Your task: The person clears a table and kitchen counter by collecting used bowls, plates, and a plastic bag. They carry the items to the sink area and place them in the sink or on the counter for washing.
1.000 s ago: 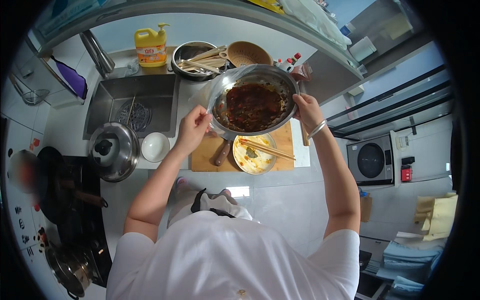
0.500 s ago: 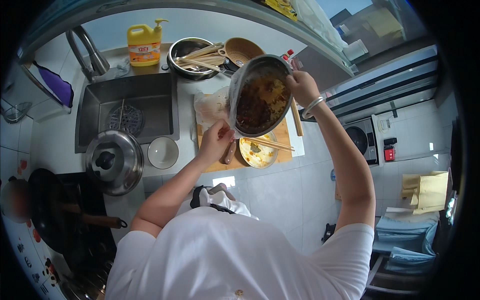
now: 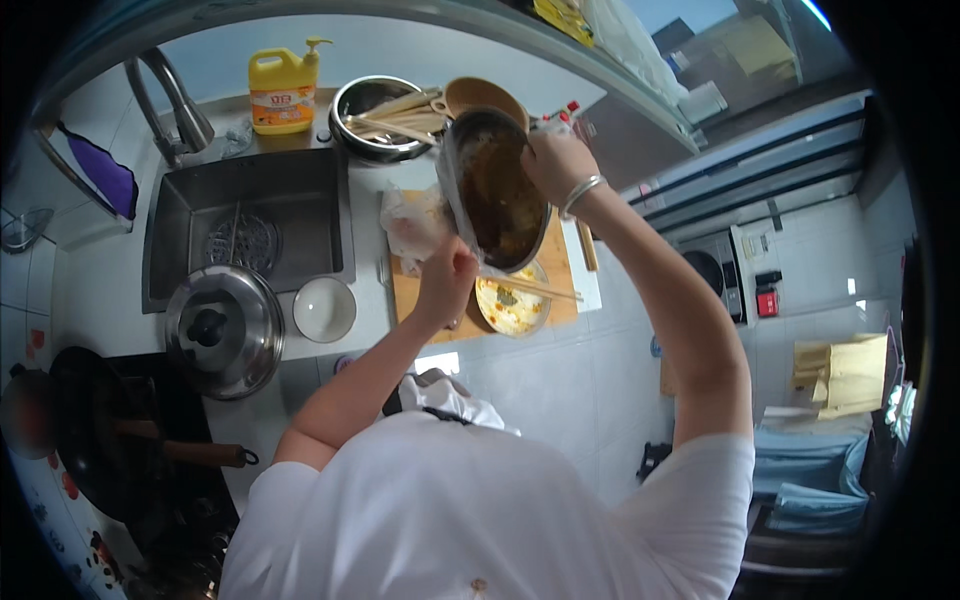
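Note:
My right hand (image 3: 560,168) grips the right rim of a metal bowl (image 3: 500,215), which is tilted steeply to the left with dark brown saucy food inside. A clear plastic bag (image 3: 412,225) lies under the bowl's lower left side, and its film runs along the rim. With fingers pinched, my left hand (image 3: 448,280) holds the bag's edge close to the bowl. Below them is a wooden cutting board (image 3: 562,262). On it sits a plate (image 3: 510,310) smeared with yellow and white food, with chopsticks (image 3: 548,289) across it.
On the left are a sink (image 3: 165,240), a lidded metal pot (image 3: 225,335) and a white bowl (image 3: 324,309). A dark wok (image 3: 85,420) stands on the stove. At the back are a yellow pump bottle (image 3: 283,95), a steel bowl of chopsticks (image 3: 365,95) and a tan basket (image 3: 490,98).
The bowl has moved left and tipped further, with my right hand following. My left hand has risen slightly to the right along the bag's edge. The view has shifted a little.

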### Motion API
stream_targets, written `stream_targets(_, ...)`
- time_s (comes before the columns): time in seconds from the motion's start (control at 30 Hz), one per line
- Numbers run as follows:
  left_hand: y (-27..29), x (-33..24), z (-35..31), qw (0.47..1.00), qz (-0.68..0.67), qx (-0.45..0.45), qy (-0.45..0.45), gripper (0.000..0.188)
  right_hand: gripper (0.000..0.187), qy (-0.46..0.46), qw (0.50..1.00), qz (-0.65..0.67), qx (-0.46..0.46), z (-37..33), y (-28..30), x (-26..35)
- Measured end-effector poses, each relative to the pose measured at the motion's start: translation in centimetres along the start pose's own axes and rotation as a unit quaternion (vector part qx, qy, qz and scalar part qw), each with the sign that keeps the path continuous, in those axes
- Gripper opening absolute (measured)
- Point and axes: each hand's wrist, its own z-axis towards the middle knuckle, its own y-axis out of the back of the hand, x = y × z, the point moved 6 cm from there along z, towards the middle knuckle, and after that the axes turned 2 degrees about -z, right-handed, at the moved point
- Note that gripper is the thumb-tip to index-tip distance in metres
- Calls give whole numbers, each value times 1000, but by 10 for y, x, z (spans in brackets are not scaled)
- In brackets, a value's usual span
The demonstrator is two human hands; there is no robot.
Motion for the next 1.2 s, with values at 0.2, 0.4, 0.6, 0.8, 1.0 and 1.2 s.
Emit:
stream_targets(0.2,-4,19,-7,998,-17,17,53,10,19,12,995,-93,28,0,8,-5)
stream_targets(0.4,-10,12,13,999,6,31,35,8,21,8,998,-60,28,0,-5,-17)
stream_targets(0.6,-16,20,-1,997,-16,55,55,10,20,-8,998,-58,26,3,-26,-33)
stream_targets(0.8,-8,22,-1,998,-4,43,50,12,24,-13,1000,-12,10,-6,-26,-25)
stream_targets(1.0,-11,30,0,997,-10,49,52,12,21,50,986,-144,64,-6,-33,-21)
stream_targets(1.2,-23,33,-9,993,-1,86,80,12,22,-31,1000,-1,-2,-11,-27,-42)
